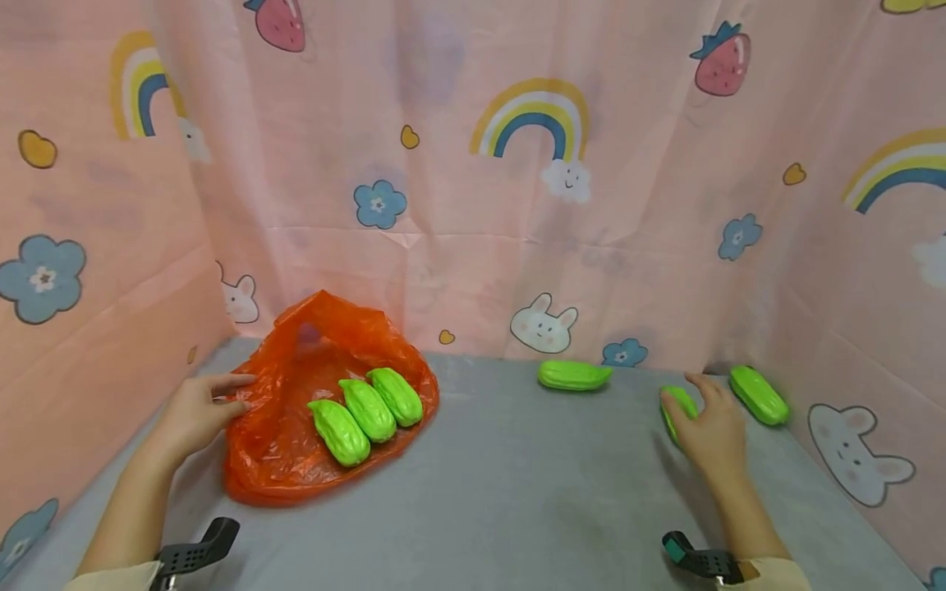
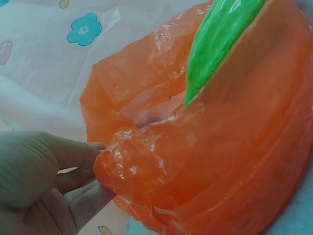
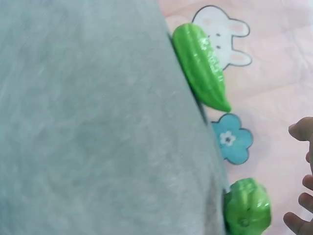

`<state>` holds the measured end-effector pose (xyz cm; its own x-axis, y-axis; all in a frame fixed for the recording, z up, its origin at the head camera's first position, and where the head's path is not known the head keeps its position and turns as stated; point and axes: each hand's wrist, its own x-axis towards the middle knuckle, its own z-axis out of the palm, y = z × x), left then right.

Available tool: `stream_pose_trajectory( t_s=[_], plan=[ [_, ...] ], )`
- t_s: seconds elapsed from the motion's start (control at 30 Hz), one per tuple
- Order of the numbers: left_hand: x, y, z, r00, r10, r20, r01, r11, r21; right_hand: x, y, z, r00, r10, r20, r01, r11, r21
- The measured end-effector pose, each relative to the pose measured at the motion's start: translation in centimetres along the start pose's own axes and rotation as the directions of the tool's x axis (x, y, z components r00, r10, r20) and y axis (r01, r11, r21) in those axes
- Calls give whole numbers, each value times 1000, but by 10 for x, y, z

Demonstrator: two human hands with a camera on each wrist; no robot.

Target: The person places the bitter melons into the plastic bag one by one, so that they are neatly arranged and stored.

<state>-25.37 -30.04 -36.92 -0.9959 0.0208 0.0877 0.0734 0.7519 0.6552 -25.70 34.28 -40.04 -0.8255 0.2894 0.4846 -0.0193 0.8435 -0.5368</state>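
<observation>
An orange-red plastic bag (image 1: 277, 460) lies spread with its mouth open, three green ridged vegetables (image 1: 369, 409) resting on it. At the bag's left edge, my left hand (image 1: 194, 414) pinches the plastic between thumb and fingers; the left wrist view shows this hand (image 2: 44, 181) on the crumpled rim (image 2: 124, 166). My right hand (image 1: 713, 431) is over another green vegetable (image 1: 674, 410), partly covering it in the head view. In the right wrist view, the right hand (image 3: 304, 181) has its fingers spread, apart from the green vegetable (image 3: 247, 208) beside it.
One green vegetable (image 1: 574, 375) lies at the table's back edge, right of centre. Another (image 1: 759, 396) lies at the right, beyond my right hand. The grey tabletop (image 1: 502, 476) is bordered by a pink patterned curtain (image 1: 458, 271) behind and at both sides.
</observation>
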Motion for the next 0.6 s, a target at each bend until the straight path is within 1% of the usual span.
stream_pose_trajectory(
  t_s=[0.1,0.27,0.47,0.6],
  plan=[
    [-1,-1,0,1000,-15,6,15,1000,-13,-1,7,4,999,35,13,-35,999,2],
    [-1,0,0,999,-42,25,43,998,-35,-2,16,6,997,68,28,-68,998,-11],
    [1,1,0,1000,-22,22,22,1000,-14,-6,27,14,998,60,-12,-60,998,-5],
    [0,-1,-1,1000,-19,20,19,1000,3,-9,34,22,996,80,-36,-80,997,7]
  ],
)
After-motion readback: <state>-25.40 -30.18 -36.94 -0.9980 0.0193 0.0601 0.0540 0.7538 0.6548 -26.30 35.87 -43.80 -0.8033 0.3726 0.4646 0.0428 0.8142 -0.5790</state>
